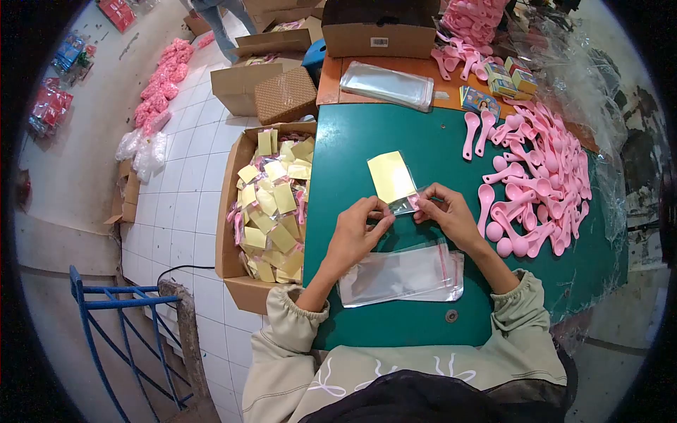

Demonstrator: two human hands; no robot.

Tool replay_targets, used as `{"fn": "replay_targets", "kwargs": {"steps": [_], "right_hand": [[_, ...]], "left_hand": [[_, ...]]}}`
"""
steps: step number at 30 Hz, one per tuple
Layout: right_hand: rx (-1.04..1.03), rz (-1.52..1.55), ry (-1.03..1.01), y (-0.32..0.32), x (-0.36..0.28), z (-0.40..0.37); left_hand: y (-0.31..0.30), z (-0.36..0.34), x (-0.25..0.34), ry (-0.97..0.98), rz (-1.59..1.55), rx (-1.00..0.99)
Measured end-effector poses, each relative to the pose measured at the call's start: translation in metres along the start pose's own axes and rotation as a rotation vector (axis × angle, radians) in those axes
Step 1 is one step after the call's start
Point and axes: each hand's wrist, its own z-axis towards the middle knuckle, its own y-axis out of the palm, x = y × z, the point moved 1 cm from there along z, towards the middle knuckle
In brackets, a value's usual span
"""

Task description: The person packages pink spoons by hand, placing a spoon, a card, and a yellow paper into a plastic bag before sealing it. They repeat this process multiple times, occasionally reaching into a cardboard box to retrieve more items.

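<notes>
Over the green table, a small clear plastic bag (404, 206) with a yellow card (391, 176) in it lies between my two hands. My left hand (360, 229) pinches the bag's near left edge with thumb and fingertips. At the near right edge, the fingers of my right hand (446, 213) are closed on the bag, beside a bit of something pink that is mostly hidden. Just below my hands lies a stack of flat clear plastic bags (395, 276). To the right spreads a large pile of pink plastic spoons (539, 183), with some pink balls among them.
Left of the green table (345, 134) stands a cardboard box (236, 176) full of packed bags with yellow cards. More clear bags (388, 83), small card boxes (511, 77) and a brown box (379, 35) are at the back. A blue metal rail (120, 290) stands lower left.
</notes>
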Motion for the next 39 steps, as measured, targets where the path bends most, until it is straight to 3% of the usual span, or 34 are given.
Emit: {"fn": "replay_targets", "kwargs": {"steps": [4, 19, 22, 32, 38, 39], "right_hand": [[0.045, -0.042, 0.014, 0.004, 0.0, 0.004], [0.099, -0.088, -0.003, 0.011, -0.001, 0.021], [0.098, -0.104, -0.02, 0.01, 0.001, 0.022], [0.104, -0.119, 0.005, 0.015, -0.007, 0.02], [0.01, -0.312, 0.043, 0.01, -0.018, 0.022], [0.074, -0.532, -0.11, 0.001, -0.02, 0.026]], "left_hand": [[0.0, 0.001, 0.001, -0.014, 0.079, 0.036], [0.0, 0.002, 0.003, -0.108, -0.119, 0.244], [-0.002, 0.002, -0.005, -0.148, -0.106, 0.171], [0.0, 0.001, -0.002, -0.096, -0.073, 0.208], [-0.018, -0.003, 0.003, -0.111, -0.121, 0.161], [-0.028, -0.008, 0.007, -0.117, -0.132, 0.171]]}}
